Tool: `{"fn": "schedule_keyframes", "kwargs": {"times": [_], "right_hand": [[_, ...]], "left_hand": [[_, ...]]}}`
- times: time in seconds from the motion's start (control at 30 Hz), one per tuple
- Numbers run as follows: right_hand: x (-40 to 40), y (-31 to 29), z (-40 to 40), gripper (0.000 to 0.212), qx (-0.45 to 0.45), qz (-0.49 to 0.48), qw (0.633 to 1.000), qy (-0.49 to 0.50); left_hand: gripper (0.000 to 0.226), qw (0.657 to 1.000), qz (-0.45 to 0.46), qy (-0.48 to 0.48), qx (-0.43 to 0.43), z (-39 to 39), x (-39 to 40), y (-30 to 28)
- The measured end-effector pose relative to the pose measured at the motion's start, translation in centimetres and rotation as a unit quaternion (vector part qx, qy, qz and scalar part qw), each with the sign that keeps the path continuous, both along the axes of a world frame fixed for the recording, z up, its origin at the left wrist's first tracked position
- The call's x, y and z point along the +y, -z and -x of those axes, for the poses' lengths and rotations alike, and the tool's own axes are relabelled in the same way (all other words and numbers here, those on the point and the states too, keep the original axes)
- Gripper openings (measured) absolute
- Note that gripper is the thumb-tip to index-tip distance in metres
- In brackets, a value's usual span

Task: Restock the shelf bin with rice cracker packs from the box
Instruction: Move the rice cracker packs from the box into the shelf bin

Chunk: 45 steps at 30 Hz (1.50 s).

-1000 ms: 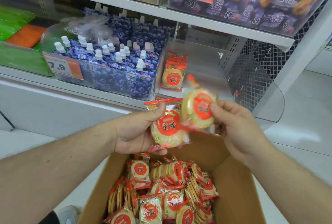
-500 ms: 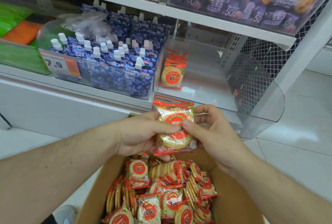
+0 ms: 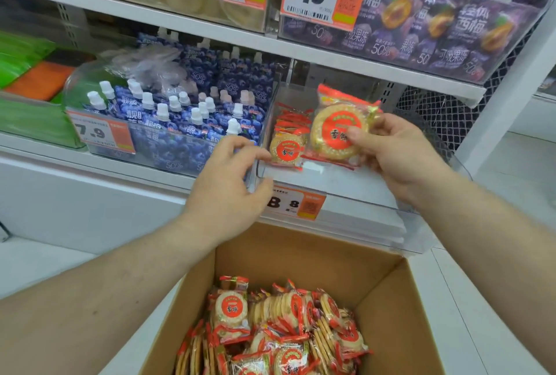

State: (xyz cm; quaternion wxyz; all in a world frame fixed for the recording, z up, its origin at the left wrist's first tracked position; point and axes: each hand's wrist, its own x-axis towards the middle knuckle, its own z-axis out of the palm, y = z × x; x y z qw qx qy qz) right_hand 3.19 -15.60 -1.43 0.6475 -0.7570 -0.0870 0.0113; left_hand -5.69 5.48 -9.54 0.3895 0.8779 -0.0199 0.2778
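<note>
Cardboard, brown and open-topped, the box (image 3: pixel 301 257) is sitting below the shelf with a dense heap of red-and-clear rice cracker packs (image 3: pixel 276 332) filling its floor, a sign that most of the restocking is lying ahead. At the shelf, the right hand (image 3: pixel 400 158) is holding one round rice cracker pack with a red label (image 3: pixel 335 130) upright over the clear plastic shelf bin (image 3: pixel 361 194), thumb pressing on the pack's face and the other fingers curling behind its right edge. The pack is hanging just beside a short row of the same packs (image 3: pixel 287 139) that are standing on edge against the bin's left wall; whether it is touching them cannot be told. The left hand (image 3: pixel 228 182) is reaching to the bin's front left corner, its fingers loosely bent and holding nothing, the fingertips near or at the frontmost standing pack, perhaps steadying the row. Judging from the bin, only a handful of packs are in place and most of its floor to the right is showing bare, so the task appears to be in its early part. Blue spouted drink pouches (image 3: pixel 180 115) are filling the neighbouring bin, and an orange price tag (image 3: pixel 296 203) is hanging on the shelf edge.
</note>
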Motion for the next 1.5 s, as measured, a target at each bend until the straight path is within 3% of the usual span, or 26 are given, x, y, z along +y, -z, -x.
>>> {"fn": "schedule_keyframes", "kwargs": {"times": [0.07,0.17,0.47,0.7,1.07,1.3,1.5], "right_hand": [[0.9,1.0,-3.0,0.019,0.026,0.066,0.997,-0.014],[2.7,3.0,-5.8,0.029,0.082,0.154,0.984,-0.039],[7.0,7.3,-9.5,0.037,0.082,0.205,0.975,-0.002],[8.1,6.8,-9.2,0.044,0.086,0.410,0.906,0.062],[8.7,8.0,-9.8,0.046,0.069,0.391,0.917,0.041],[8.6,7.8,-9.8,0.037,0.135,0.309,0.941,0.013],[8.4,7.2,-9.2,0.039,0.166,0.295,0.941,-0.002]], "left_hand": [[0.049,0.997,-0.044,0.004,0.063,-0.3,0.1,1.0],[0.048,0.992,-0.057,0.021,0.108,-0.3,-0.5,1.4],[0.049,0.992,-0.042,0.027,0.112,-0.3,-0.8,1.9],[0.053,0.991,-0.031,0.035,0.123,-0.4,-0.9,2.0],[0.055,0.991,-0.020,0.027,0.129,-0.4,-1.4,2.2],[0.057,0.990,-0.027,0.029,0.132,-0.5,-1.4,2.2],[0.059,0.990,-0.031,0.029,0.138,-0.4,-1.3,2.2]]}}
